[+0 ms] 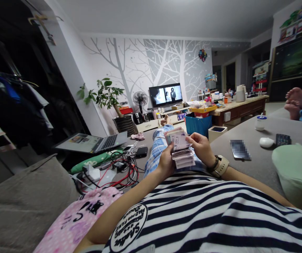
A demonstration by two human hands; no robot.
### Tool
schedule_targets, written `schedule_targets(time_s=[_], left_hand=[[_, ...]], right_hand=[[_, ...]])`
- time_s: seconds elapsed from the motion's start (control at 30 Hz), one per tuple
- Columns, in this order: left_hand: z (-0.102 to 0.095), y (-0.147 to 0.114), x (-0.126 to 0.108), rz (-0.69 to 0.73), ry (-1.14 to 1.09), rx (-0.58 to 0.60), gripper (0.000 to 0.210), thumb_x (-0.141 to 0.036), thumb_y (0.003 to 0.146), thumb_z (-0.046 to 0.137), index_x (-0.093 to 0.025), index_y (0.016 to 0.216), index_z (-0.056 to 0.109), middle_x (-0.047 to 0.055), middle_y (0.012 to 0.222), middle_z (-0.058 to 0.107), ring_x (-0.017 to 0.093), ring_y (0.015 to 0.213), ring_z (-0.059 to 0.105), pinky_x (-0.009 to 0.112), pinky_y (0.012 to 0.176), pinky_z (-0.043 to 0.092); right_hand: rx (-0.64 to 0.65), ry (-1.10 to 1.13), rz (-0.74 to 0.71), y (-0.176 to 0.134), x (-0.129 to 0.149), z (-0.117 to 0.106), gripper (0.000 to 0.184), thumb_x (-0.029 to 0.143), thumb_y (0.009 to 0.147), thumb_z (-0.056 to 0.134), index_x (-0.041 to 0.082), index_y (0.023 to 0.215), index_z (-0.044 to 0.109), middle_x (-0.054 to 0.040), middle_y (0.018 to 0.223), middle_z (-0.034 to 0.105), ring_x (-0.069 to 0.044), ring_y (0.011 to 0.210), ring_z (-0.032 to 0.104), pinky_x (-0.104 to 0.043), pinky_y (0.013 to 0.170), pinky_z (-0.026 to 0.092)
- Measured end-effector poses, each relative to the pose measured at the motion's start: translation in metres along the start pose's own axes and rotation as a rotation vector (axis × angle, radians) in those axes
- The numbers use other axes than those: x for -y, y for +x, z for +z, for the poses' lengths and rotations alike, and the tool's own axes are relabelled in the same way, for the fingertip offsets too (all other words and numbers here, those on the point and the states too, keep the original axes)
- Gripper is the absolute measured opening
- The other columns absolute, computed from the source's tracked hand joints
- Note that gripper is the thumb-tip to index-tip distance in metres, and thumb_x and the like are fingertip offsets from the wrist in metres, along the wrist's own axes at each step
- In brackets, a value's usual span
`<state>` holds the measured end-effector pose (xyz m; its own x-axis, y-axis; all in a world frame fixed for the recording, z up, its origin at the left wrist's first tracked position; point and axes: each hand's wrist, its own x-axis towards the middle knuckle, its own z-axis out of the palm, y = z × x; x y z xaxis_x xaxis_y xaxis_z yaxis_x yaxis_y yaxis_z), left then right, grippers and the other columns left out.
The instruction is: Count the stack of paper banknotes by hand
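A thick wad of paper slips that look like banknotes [183, 155] is held over my lap, its lower part bent toward me. My left hand [166, 160] grips the wad from its left side, with the thumb on top. At the upper right edge, my right hand [201, 148] pinches the top banknote [177, 139] between thumb and fingers. A watch [221, 166] and a dark bracelet are on my right wrist. Below the hands is my striped shirt, and blue checked trousers [156, 147] cover my outstretched legs.
On the left, an open laptop [93, 142] stands beside tangled cables [124, 172] and a black box [142, 151]. To the right lie a phone [240, 149], a white mouse [266, 142], a remote [283, 139] and a green neck pillow [295, 172]. Another person's feet [295, 102] rest farther right.
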<state>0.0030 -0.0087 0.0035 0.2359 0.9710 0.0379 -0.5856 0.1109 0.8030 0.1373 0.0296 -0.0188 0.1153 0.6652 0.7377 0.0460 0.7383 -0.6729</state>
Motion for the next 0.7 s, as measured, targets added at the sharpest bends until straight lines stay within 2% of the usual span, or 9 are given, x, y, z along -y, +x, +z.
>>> schedule_targets(time_s=[0.33, 0.53, 0.7], left_hand=[[-0.002, 0.004, -0.002, 0.033, 0.017, -0.009, 0.032, -0.029, 0.085, 0.046, -0.011, 0.103, 0.065, 0.008, 0.082, 0.072, 0.023, 0.080, 0.067, 0.035, 0.076, 0.052], [-0.009, 0.014, -0.005, 0.148, 0.050, 0.018, 0.025, -0.027, 0.082, 0.049, -0.013, 0.093, 0.067, 0.006, 0.080, 0.071, 0.022, 0.082, 0.067, 0.033, 0.077, 0.052], [-0.011, 0.017, -0.004, 0.149, 0.060, 0.036, 0.019, -0.026, 0.077, 0.054, -0.014, 0.085, 0.067, 0.006, 0.080, 0.071, 0.023, 0.083, 0.067, 0.035, 0.078, 0.051]], right_hand=[[0.007, 0.005, -0.038, 0.000, 0.000, 0.000, 0.027, 0.039, 0.080, 0.060, 0.018, 0.064, 0.052, 0.0025, 0.060, 0.045, -0.011, 0.056, 0.038, -0.025, 0.053, 0.033], [0.077, 0.012, -0.021, 0.003, 0.002, -0.001, 0.026, 0.039, 0.079, 0.061, 0.018, 0.067, 0.054, 0.0021, 0.062, 0.047, -0.011, 0.057, 0.040, -0.025, 0.054, 0.035], [0.079, 0.018, -0.017, 0.005, 0.001, 0.001, 0.025, 0.039, 0.079, 0.061, 0.018, 0.067, 0.054, 0.0017, 0.062, 0.048, -0.012, 0.057, 0.041, -0.025, 0.055, 0.036]])
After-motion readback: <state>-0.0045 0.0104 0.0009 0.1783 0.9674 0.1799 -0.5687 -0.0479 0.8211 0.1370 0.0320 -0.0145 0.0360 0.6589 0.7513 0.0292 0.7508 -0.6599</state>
